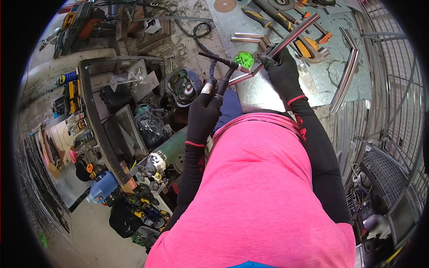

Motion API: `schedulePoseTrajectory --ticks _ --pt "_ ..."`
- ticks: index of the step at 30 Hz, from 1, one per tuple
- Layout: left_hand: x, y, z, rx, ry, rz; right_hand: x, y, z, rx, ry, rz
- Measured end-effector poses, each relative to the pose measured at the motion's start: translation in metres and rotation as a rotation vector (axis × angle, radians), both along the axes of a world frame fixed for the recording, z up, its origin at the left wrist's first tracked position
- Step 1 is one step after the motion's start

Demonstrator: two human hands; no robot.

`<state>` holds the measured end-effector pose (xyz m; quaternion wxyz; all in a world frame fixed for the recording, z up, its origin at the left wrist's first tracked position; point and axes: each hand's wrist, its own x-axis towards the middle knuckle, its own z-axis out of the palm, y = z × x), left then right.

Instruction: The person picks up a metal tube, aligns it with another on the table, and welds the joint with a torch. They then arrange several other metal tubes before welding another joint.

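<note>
My left hand (203,117), in a black glove with a red cuff, is closed around the handle of a TIG welding torch (226,79). The torch's pinkish nozzle points right, close to the corner of a bent metal tube (297,32). My right hand (284,77), gloved the same way, grips that shiny tube near its corner, with one arm of it slanting up to the right. Just behind the corner lies a bright green disc (243,59). Beneath both hands is a shiny metal sheet (259,93) at the table's near edge.
Clamps with orange parts (308,47) and hand tools lie at the table's back. Several bent tubes (346,73) rest at right, a shorter piece (248,37) further left. A green gas cylinder (172,149) and cluttered metal-framed shelf (96,116) stand left; wire mesh (402,67) stands right.
</note>
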<state>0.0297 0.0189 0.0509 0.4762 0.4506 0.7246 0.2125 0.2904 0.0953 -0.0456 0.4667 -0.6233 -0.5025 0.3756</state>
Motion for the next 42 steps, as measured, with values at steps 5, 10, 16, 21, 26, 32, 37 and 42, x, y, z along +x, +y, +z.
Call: schedulePoseTrajectory --ticks 5,10,16,21,26,32,37,42 --pt "0.000 0.000 0.003 -0.018 -0.012 -0.032 -0.001 0.000 0.000 -0.006 -0.014 -0.011" --pt "0.000 0.000 0.004 0.001 -0.028 -0.038 -0.002 0.000 0.010 -0.088 0.024 -0.008" --pt "0.000 0.000 0.005 0.011 0.013 -0.065 0.002 0.003 0.011 -0.067 -0.051 0.036" --pt "0.006 0.005 0.012 -0.074 -0.039 0.006 0.002 0.007 0.016 -0.040 -0.092 0.038" --pt "0.007 0.004 0.013 -0.050 -0.077 0.047 0.001 0.010 0.021 -0.093 -0.156 0.046" --pt "0.005 0.003 0.009 -0.100 -0.057 0.031 0.001 0.013 0.020 -0.112 -0.135 0.050" --pt "0.006 0.003 0.011 -0.099 -0.015 0.044 0.000 0.013 0.020 -0.135 -0.141 0.046" --pt "0.007 0.005 0.008 -0.070 -0.023 0.038 0.000 0.012 0.013 -0.077 -0.120 0.042"
